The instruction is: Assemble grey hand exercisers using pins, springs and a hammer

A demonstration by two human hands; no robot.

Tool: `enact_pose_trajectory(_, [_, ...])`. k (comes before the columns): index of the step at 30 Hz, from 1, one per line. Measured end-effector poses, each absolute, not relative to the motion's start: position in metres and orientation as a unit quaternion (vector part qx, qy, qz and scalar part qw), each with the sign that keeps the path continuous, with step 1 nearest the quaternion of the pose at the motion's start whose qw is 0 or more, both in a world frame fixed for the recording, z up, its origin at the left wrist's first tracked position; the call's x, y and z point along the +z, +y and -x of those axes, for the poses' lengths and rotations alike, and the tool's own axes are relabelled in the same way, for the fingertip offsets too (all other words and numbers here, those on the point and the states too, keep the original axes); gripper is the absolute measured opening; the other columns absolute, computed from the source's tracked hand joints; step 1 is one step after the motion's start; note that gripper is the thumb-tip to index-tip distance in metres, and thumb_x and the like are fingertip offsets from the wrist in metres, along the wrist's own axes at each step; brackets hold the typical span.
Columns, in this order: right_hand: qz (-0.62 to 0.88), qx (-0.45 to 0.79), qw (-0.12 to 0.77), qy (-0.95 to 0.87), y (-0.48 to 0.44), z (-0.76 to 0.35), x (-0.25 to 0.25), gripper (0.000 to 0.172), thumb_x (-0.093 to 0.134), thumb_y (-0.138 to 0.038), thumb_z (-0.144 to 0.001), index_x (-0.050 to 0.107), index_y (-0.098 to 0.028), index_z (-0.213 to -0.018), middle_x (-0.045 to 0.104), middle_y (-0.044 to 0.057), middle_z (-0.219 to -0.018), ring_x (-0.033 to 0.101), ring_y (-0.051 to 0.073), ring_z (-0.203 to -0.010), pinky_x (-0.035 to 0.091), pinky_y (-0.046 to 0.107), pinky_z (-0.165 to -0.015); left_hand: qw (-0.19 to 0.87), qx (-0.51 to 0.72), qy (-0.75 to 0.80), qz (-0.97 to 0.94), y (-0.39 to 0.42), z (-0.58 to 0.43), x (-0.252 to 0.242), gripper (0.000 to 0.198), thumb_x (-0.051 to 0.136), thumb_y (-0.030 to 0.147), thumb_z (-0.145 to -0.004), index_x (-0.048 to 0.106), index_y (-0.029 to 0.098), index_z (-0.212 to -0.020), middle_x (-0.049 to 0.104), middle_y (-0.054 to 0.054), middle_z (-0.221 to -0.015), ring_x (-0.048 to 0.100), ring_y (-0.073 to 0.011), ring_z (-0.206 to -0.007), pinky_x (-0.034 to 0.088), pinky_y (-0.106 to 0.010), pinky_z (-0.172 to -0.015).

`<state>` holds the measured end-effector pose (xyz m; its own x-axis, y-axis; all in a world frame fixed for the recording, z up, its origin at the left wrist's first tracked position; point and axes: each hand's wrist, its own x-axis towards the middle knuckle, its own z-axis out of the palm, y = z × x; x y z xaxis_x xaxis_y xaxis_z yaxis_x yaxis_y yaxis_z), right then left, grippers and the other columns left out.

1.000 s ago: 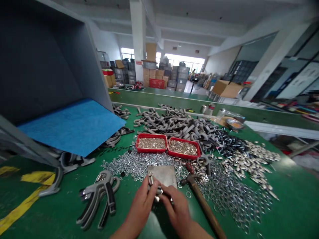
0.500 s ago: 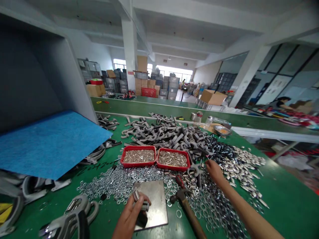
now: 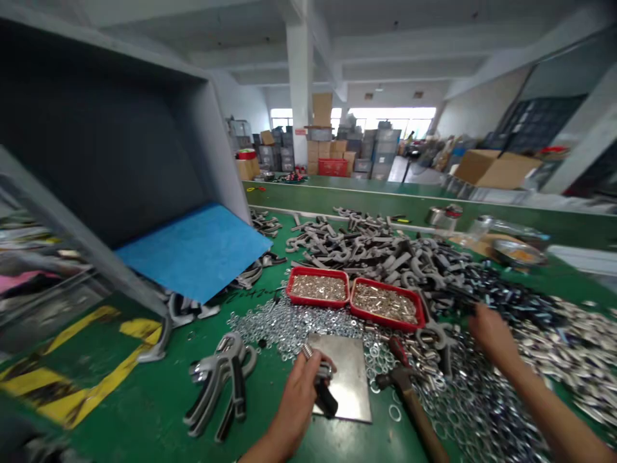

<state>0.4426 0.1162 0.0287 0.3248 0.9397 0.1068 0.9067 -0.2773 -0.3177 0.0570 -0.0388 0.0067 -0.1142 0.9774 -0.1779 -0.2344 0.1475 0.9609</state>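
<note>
My left hand (image 3: 303, 389) is closed around a grey-and-black handled part (image 3: 326, 395), whose ribbed metal end (image 3: 307, 350) pokes out above the fingers. It is held over the left side of a flat metal plate (image 3: 354, 379). My right hand (image 3: 494, 334) reaches to the edge of a heap of small black parts (image 3: 520, 299), its fingers drawn together. What lies between those fingertips is blurred and I cannot make it out. Loose metal rings (image 3: 463, 399) spread below the right hand. A hammer (image 3: 409, 402) rests between my hands, at the plate's right edge.
Two red trays (image 3: 318, 302) of tiny metal pieces stand behind the plate, beside scattered nuts (image 3: 277, 325). Grey hooked handles (image 3: 357, 244) are heaped behind them. Several grey-and-black tools (image 3: 224, 379) lie at left, near a large grey box (image 3: 226, 141) with a blue sheet (image 3: 197, 251).
The view has turned left, so the bench appears further right. My left hand still holds its part over the plate; my right hand stays by the black parts.
</note>
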Motion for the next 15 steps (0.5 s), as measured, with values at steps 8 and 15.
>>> enact_pose_trajectory(8, [0.53, 0.439, 0.466, -0.557, -0.039, -0.243, 0.023, 0.038, 0.064, -0.043, -0.087, 0.053, -0.025, -0.119, 0.072, 0.007, -0.095, 0.072, 0.024, -0.08, 0.058, 0.037, -0.076, 0.614, 0.569, 0.434, -0.333, -0.052, -0.051, 0.013, 0.032, 0.056, 0.048, -0.092, 0.054, 0.017, -0.09, 0.059, -0.003, -0.084, 0.054, -0.0145, -0.077, 0.044, -0.026, -0.075])
enact_pose_trajectory(15, [0.484, 0.305, 0.479, -0.666, -0.063, -0.189, -0.001, 0.026, 0.067, -0.043, -0.083, 0.065, -0.027, -0.105, 0.071, 0.008, -0.105, 0.07, 0.027, -0.094, 0.056, 0.041, -0.087, 0.561, 0.585, 0.458, -0.366, -0.068, -0.044, 0.013, 0.037, 0.049, 0.052, -0.094, 0.058, 0.017, -0.097, 0.062, -0.005, -0.09, 0.059, -0.0172, -0.084, 0.047, -0.029, -0.081])
